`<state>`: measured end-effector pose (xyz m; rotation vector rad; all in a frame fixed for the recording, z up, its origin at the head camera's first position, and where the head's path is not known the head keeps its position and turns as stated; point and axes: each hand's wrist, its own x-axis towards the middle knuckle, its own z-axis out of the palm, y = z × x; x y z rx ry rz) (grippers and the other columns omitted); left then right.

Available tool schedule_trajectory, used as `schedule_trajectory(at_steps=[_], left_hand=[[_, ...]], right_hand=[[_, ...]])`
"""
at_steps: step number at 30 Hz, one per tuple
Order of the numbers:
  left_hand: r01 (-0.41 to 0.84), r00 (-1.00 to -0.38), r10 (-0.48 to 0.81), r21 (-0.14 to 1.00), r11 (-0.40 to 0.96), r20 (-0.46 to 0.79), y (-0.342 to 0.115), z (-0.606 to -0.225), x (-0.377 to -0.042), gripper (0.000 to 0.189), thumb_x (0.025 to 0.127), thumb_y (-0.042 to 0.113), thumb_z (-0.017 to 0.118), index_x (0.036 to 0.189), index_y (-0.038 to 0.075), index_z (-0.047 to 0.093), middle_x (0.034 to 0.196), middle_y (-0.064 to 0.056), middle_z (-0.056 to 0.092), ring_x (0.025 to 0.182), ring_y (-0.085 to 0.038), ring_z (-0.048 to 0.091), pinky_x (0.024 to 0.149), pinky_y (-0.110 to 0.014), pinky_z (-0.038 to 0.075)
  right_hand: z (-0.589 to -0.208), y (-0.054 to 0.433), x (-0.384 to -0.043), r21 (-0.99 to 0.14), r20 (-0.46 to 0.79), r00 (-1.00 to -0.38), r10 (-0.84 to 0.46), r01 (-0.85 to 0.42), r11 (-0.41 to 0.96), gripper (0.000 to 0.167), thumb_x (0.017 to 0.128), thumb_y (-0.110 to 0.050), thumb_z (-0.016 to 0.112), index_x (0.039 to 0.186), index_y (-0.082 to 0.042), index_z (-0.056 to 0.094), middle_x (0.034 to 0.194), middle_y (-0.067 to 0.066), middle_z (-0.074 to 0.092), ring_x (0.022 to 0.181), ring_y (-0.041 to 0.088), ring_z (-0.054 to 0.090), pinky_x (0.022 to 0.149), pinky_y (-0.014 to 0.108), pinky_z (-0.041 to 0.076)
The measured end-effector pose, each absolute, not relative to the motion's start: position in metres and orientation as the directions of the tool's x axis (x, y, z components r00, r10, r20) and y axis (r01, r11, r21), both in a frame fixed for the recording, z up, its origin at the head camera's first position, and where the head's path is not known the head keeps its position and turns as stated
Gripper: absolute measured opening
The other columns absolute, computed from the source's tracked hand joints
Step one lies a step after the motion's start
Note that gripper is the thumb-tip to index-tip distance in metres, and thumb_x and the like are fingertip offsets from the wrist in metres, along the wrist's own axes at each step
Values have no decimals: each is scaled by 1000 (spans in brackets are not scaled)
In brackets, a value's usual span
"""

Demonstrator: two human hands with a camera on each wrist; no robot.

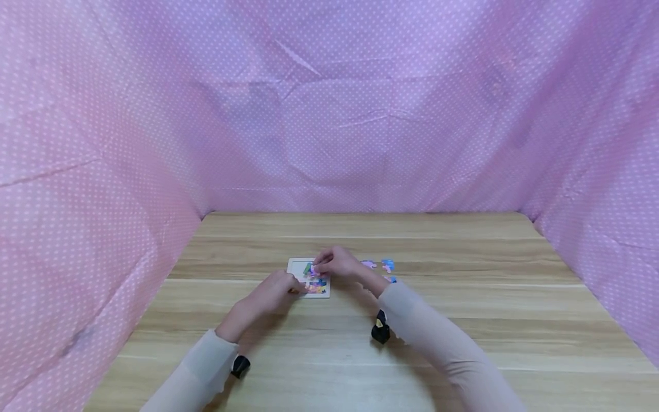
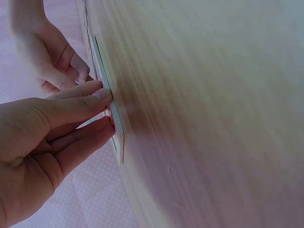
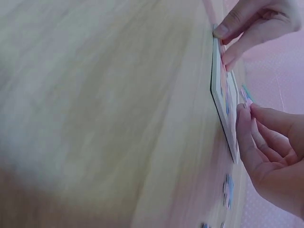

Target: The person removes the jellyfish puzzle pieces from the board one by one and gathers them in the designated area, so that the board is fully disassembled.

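Observation:
A small white-framed jigsaw puzzle board (image 1: 292,264) lies flat on the table, with colourful pieces fitted along its near side. My right hand (image 1: 337,262) pinches a puzzle piece (image 3: 247,97) between thumb and index finger, just above the board; pink and green show on it. At the board's near left corner, my left hand (image 1: 275,290) holds the frame, its thumb at the outer edge and a fingertip on the pieces. In the left wrist view the left fingers hide part of the board (image 2: 118,142).
Several loose puzzle pieces (image 1: 388,265) lie right of the board, partly hidden by the right forearm. The wooden table (image 1: 463,246) ends at a pink dotted cloth (image 1: 360,143) behind and at the sides. Black wrist devices (image 1: 380,329) sit under both cuffs.

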<state>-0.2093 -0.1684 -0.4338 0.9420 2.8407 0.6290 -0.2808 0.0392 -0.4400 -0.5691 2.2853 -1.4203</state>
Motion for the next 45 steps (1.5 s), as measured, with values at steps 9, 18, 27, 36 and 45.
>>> schedule_trajectory(at_steps=[9,18,27,36,45], left_hand=[[536,-816,577,412,737,31,-168,-433,-208,15,91,-1,71,103,4,79,103,-8,76,91,-16,68,79,-36,57],[574,-795,603,400,714,64,-169,-436,-210,15,91,-2,71,102,3,80,101,-9,76,95,-22,71,81,-38,58],[555,-807,590,397,731,41,-168,-434,-209,15,91,-2,71,102,4,80,105,-10,75,98,-23,70,83,-40,58],[522,-828,560,414,746,34,-168,-435,-208,16,90,-2,72,102,5,80,106,-10,75,101,-23,70,84,-40,57],[568,-803,590,409,714,84,-170,-436,-210,14,90,-2,72,101,2,79,101,-10,76,95,-23,71,79,-38,58]], right_hand=[[-438,59,-282,-920,-119,-831,-544,-113,374,16,91,0,70,105,8,71,93,14,74,79,23,71,74,33,59],[-439,82,-288,-915,-119,-831,-543,-120,385,15,91,4,69,103,12,71,94,19,74,81,26,72,77,37,60],[-433,98,-285,-901,-144,-795,-589,-141,410,14,91,8,67,103,14,70,93,21,73,76,22,70,77,38,60],[-429,110,-283,-866,-152,-789,-595,-184,465,11,89,7,70,99,11,72,93,18,74,81,23,71,78,34,59],[-433,119,-286,-814,-164,-782,-601,-237,531,10,88,5,73,97,4,76,92,10,75,82,17,69,79,29,57]])
